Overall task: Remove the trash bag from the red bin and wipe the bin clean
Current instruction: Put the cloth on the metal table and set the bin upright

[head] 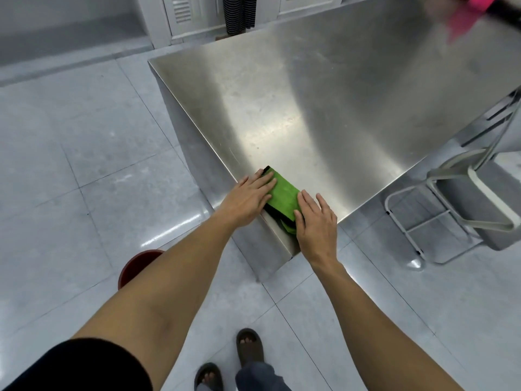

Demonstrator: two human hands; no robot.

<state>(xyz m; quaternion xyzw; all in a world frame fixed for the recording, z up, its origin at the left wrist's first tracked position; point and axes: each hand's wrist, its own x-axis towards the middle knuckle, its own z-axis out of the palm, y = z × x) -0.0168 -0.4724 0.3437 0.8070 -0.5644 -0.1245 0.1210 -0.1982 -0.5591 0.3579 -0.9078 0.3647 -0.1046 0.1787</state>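
A folded green cloth [282, 194] with a black edge lies on the near corner of the steel table [324, 108], partly hanging over the edge. My left hand [249, 197] rests flat on the cloth's left end, fingers spread. My right hand [314, 220] lies flat on its right end, thumb against the cloth. Neither hand is closed around it. The red bin [135, 263] stands on the floor at the lower left; my left forearm hides most of it, so only part of its rim and wall shows. No trash bag is visible.
A white metal-framed chair [456, 204] stands at the table's right side. A blurred pink object [476, 7] sits at the table's far right corner. Grey lockers [191, 15] line the back wall. Tiled floor [70, 165] spreads left; my sandalled feet [248, 351] are below.
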